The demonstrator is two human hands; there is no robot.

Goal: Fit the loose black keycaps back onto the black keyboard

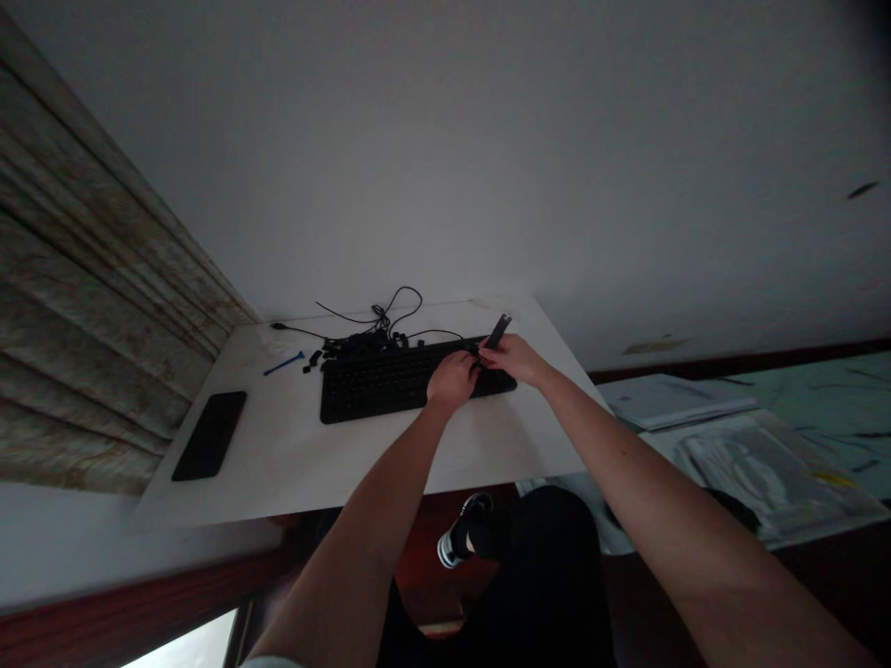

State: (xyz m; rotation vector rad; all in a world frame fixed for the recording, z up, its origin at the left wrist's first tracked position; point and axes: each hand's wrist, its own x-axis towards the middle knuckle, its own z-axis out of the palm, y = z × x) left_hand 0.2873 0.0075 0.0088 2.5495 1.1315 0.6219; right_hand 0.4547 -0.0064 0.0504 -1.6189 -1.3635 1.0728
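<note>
Tabletop (278, 464), grips (454, 377) (513, 357) close together over keyboard (380, 388)

Head view — forward, down — above table (278, 464).

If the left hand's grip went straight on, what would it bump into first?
Likely the right hand, with a slim dark stick in its grip; depth over the black rectangular keyboard is unclear.

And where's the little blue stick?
In the head view, the blue stick lies on the left part of the white table, left of the keyboard and farther back than the phone.
</note>
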